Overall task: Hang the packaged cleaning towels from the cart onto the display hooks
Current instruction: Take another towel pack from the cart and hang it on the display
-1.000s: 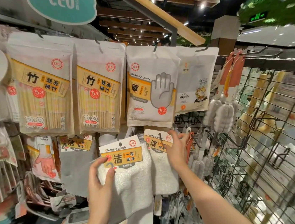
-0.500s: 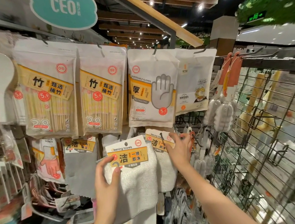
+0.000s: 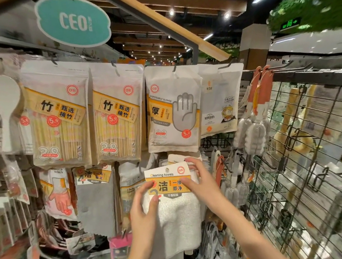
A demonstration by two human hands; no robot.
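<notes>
A white cleaning towel pack [image 3: 177, 216] with a yellow and white header card reading "Cleaning towels" is held up against the display, just below the disposable gloves bag [image 3: 172, 109]. My left hand [image 3: 144, 210] pinches the card's lower left corner and the towel's left edge. My right hand [image 3: 200, 181] grips the card's right side, fingers over its top right corner. Behind the card the top of another towel pack [image 3: 174, 158] shows on the same spot. The hook itself is hidden behind the card.
Bamboo chopstick bags [image 3: 59, 121] hang upper left, a grey cloth pack [image 3: 96, 198] left of my hands. Bottle brushes [image 3: 254, 127] hang to the right beside a black wire grid panel [image 3: 312, 165]. A teal CEO sign [image 3: 72, 21] hangs overhead.
My left hand carried the towel pack right, in front of the hanging pack. My right hand left the hanging pack's card and took hold of the new pack's card.
</notes>
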